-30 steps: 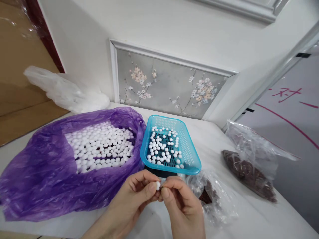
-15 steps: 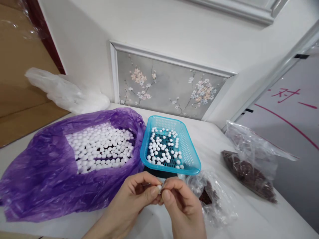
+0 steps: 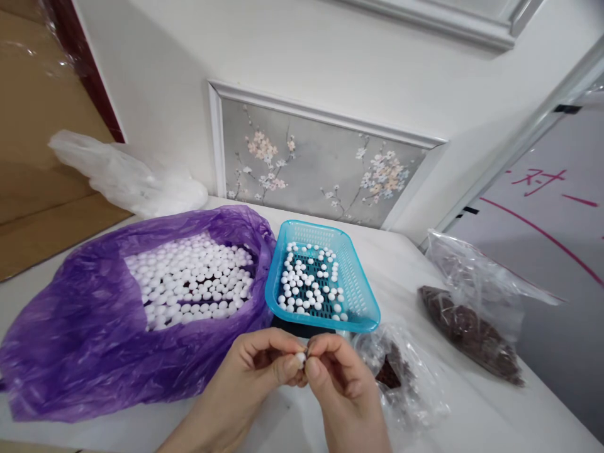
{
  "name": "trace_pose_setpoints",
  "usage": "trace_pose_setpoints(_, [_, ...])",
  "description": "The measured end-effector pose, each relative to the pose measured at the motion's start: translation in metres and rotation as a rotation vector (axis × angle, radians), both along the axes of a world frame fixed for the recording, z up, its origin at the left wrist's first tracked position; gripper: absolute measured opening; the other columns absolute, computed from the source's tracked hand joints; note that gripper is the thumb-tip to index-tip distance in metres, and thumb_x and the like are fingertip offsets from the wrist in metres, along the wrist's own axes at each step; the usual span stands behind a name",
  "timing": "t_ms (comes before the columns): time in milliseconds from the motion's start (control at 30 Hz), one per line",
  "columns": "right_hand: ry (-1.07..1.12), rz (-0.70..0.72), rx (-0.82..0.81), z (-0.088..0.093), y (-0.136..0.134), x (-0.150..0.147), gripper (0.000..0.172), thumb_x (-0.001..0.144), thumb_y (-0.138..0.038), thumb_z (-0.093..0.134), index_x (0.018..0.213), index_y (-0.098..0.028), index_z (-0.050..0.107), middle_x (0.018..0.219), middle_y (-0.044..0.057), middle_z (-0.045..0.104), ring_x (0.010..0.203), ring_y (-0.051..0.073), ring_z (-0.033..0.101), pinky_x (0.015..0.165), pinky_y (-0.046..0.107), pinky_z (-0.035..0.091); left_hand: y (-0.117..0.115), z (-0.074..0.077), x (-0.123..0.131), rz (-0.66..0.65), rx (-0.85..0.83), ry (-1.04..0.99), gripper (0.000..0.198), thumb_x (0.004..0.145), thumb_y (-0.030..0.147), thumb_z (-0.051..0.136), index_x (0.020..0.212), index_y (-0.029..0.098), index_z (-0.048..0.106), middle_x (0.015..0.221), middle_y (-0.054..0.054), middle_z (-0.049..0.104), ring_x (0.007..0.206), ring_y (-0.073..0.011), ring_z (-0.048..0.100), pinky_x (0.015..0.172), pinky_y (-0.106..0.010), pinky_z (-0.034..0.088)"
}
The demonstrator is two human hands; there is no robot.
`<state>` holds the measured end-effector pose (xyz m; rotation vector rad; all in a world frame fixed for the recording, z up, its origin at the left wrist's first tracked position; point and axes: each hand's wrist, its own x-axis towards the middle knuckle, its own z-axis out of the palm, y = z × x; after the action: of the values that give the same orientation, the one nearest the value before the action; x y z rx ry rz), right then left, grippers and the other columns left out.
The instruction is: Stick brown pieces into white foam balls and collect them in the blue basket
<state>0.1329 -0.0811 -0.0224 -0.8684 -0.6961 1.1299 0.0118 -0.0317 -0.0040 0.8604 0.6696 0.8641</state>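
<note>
My left hand (image 3: 250, 384) pinches a small white bead (image 3: 300, 358) between thumb and forefinger, low in the middle of the view. My right hand (image 3: 342, 384) meets it fingertip to fingertip, its fingers pinched against the same bead; whether it holds anything else is hidden. Just beyond the hands stands a blue plastic basket (image 3: 361, 296) with several white beads on its slotted floor. To the left lies an open purple plastic bag (image 3: 85, 327) filled with many white beads (image 3: 193, 283).
A small clear bag (image 3: 401, 371) with dark brown bits lies right of my hands, and a larger one (image 3: 472, 314) lies further right. A white plastic bag (image 3: 127, 176) sits at the back left by the wall. The white table's right edge drops off near the larger bag.
The bead has been turned slightly between my fingertips and both hands have edged a little lower. Nothing else has moved.
</note>
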Motion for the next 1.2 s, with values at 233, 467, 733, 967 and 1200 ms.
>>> trace_pose_setpoints(233, [-0.020,0.028,-0.022,0.003,0.002,0.001,0.016,0.076,-0.029,0.077,0.077,-0.022,0.063,0.068,-0.005,0.063,0.063,0.010,0.059,0.062,0.021,0.049,0.004,-0.006,-0.003,-0.035,0.074,0.014,0.004,0.071,0.023,0.079,0.072,0.019,0.077,0.073,-0.003,0.070,0.067,-0.0139,0.058,0.065,-0.025,0.046])
trace_pose_setpoints(467, [-0.004,0.096,0.003,0.006,0.005,0.005,0.022,0.077,-0.029,0.076,0.079,-0.022,0.055,0.070,-0.006,0.057,0.062,0.009,0.056,0.060,0.021,0.046,0.003,-0.006,0.000,-0.024,0.075,-0.030,0.004,0.070,0.023,0.080,0.071,0.019,0.078,0.070,-0.002,0.068,0.066,-0.0135,0.058,0.064,-0.026,0.046])
trace_pose_setpoints(733, [0.183,0.201,0.028,0.005,0.003,0.004,0.018,0.080,-0.034,0.073,0.085,-0.022,0.060,0.074,-0.003,0.058,0.063,0.009,0.053,0.060,0.023,0.044,-0.001,-0.005,0.000,-0.079,-0.041,-0.160,0.009,0.070,0.027,0.080,0.072,0.018,0.079,0.060,-0.002,0.066,0.059,-0.0129,0.058,0.062,-0.026,0.043])
trace_pose_setpoints(967, [0.080,0.180,0.013,0.008,0.001,0.007,0.020,0.077,-0.029,0.076,0.086,-0.021,0.060,0.073,-0.005,0.058,0.064,0.009,0.057,0.062,0.021,0.046,-0.001,-0.003,0.000,-0.031,-0.005,-0.075,0.009,0.067,0.027,0.082,0.069,0.020,0.078,0.068,-0.001,0.068,0.063,-0.0123,0.058,0.063,-0.025,0.046])
trace_pose_setpoints(1200, [-0.070,0.044,-0.016,0.010,-0.001,0.010,0.019,0.078,-0.030,0.076,0.082,-0.023,0.058,0.074,-0.005,0.056,0.067,0.010,0.055,0.063,0.020,0.049,-0.004,0.005,0.008,0.014,0.048,0.069,0.009,0.067,0.026,0.081,0.069,0.019,0.076,0.070,-0.001,0.070,0.067,-0.0146,0.061,0.067,-0.026,0.049])
